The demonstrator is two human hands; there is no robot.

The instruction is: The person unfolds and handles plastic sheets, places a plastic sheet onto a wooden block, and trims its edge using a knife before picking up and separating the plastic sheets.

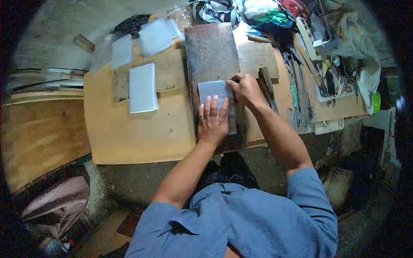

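Note:
A translucent whitish plastic sheet [211, 87] lies on a dark, worn wooden board [211, 49] in front of me. My left hand [214, 124] rests flat on the sheet's lower part with its fingers stretched out. At the sheet's upper right corner, the thumb and fingers of my right hand [246, 89] are pinched together on the edge. To the left of the board lies a stack of similar white sheets [143, 88]. Whatever lies under my left palm is hidden.
More translucent sheets [155, 38] lie at the back left. A dark wooden stick [267, 86] is right of my right hand. Farther right are a teal-handled tool [294, 98] and a white tray [322, 98] of small tools. Plastic bags [215, 12] crowd the back of the table [137, 142].

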